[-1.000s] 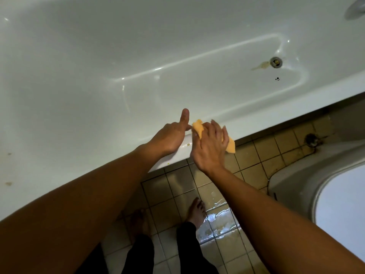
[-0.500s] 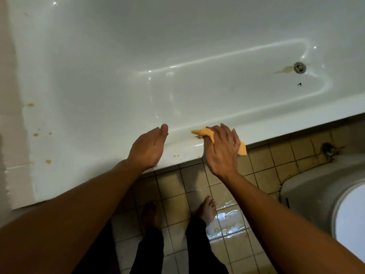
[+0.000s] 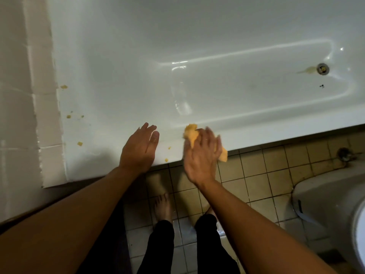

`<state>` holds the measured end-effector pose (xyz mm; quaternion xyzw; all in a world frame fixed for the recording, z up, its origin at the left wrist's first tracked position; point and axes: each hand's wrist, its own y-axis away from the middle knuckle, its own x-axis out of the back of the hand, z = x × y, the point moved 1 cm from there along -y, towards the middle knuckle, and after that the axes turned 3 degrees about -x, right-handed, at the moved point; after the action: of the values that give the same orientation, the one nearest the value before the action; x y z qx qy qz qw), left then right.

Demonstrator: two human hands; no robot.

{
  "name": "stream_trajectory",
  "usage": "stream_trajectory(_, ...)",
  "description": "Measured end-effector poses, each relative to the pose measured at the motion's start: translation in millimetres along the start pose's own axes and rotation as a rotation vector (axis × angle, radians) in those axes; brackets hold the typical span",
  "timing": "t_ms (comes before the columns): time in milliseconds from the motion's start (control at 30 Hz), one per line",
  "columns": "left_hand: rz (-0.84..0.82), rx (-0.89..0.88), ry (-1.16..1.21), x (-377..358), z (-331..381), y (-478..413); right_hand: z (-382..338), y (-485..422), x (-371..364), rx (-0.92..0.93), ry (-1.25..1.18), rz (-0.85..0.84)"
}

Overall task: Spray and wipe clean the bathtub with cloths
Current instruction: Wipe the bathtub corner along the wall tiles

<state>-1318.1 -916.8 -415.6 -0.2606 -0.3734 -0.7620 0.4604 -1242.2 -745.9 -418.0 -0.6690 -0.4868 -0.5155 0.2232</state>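
The white bathtub [image 3: 102, 159] fills the upper view; its near rim runs across the middle. My right hand [image 3: 201, 155] presses an orange cloth [image 3: 190, 132] flat onto that rim, fingers spread over it, the cloth showing at both sides of the hand. The hand is blurred by motion. My left hand [image 3: 139, 149] rests on the rim a little to the left, fingers straight and together, holding nothing. Several small yellow crumbs [image 3: 79, 143] lie on the rim at the tub's left end, and two more sit between my hands. No spray bottle shows.
The drain [image 3: 323, 68] with a yellowish stain sits at the tub floor's far right. A tiled wall [image 3: 17, 95] bounds the tub on the left. A toilet [image 3: 325, 194] stands at lower right. My bare feet stand on the beige floor tiles [image 3: 256, 171], wet near them.
The view has shifted left, bringing the tub's left end and wall into sight. My right hand has slid the cloth along the rim; my left hand has flattened from a raised thumb to straight fingers.
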Motion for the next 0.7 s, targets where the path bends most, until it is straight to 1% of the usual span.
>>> stream_trajectory(67,0.057,0.024,0.048,6.3,-7.9,3.6,-27.5,16.7,-15.2,0.174,0.013,-0.08)
stream_trajectory(100,0.07,0.019,0.075,8.4,-8.3,4.5,-31.1,20.6,-17.1,0.223,0.003,-0.104)
stream_trajectory(167,0.076,0.02,0.176,13.3,-7.1,9.0,-28.1,20.6,-16.5,0.245,-0.008,-0.107)
stream_trajectory(233,0.095,0.047,0.28,18.1,-8.5,11.0,-23.2,19.4,-15.6,0.212,-0.013,-0.084)
stream_trajectory(267,0.114,0.054,0.295,20.4,-12.3,10.7,-26.3,19.7,-16.1,0.168,-0.019,-0.064)
stream_trajectory(333,0.174,0.03,0.297,26.8,-25.0,12.3,-50.4,24.7,-24.0,0.068,-0.055,-0.059)
stream_trajectory(400,0.233,-0.017,0.285,36.9,-34.5,19.0,-82.3,34.4,-38.2,0.055,-0.082,-0.082)
stream_trajectory(500,0.366,-0.108,0.221,47.4,-51.8,32.9,-105.8,42.7,-50.5,0.086,-0.09,-0.104)
stream_trajectory(600,0.472,-0.174,0.152,56.7,-73.0,42.6,-107.5,44.2,-52.9,0.017,-0.084,-0.039)
stream_trajectory(667,0.505,-0.158,0.075,60.8,-83.6,47.7,-123.8,48.0,-56.1,-0.064,-0.106,-0.007)
stream_trajectory(700,0.52,-0.123,0.047,64.4,-92.8,52.5,-142.4,53.7,-61.6,-0.08,-0.124,-0.026)
